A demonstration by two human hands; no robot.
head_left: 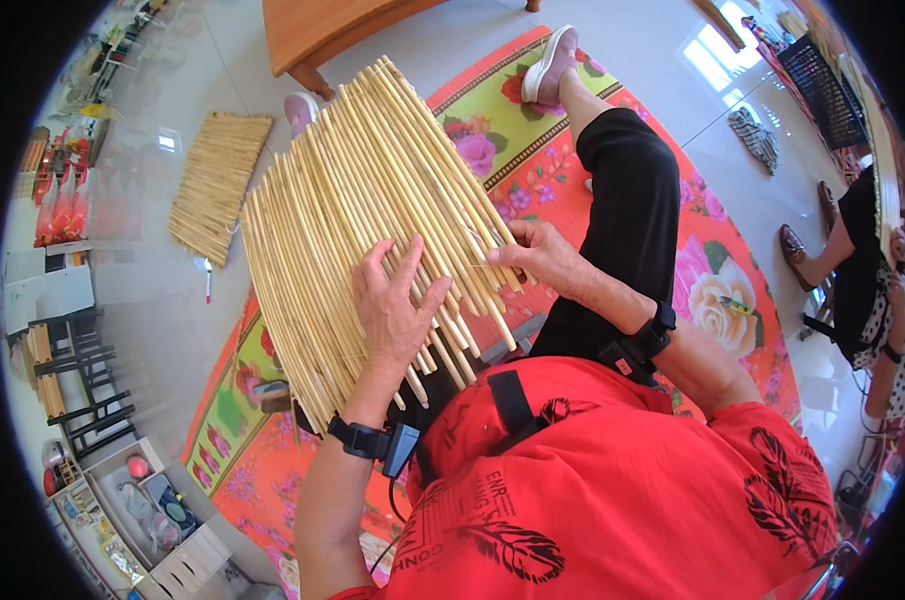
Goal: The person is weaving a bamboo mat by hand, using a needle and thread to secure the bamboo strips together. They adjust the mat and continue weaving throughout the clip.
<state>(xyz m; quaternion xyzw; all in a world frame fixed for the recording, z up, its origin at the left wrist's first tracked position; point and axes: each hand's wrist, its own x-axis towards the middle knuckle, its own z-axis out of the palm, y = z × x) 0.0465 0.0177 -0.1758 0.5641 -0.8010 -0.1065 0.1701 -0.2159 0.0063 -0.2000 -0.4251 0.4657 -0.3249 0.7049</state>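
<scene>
Reed mat (362,210) is pressed flat by the left hand (392,310), fingers spread. At the mat's edge, a thin strand is pinched by the right hand (547,262); it is best held taut.

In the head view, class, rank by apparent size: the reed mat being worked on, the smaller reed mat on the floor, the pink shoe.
1. Reed mat being worked on, though nearest the camera
2. Smaller reed mat on the floor
3. Pink shoe
</scene>
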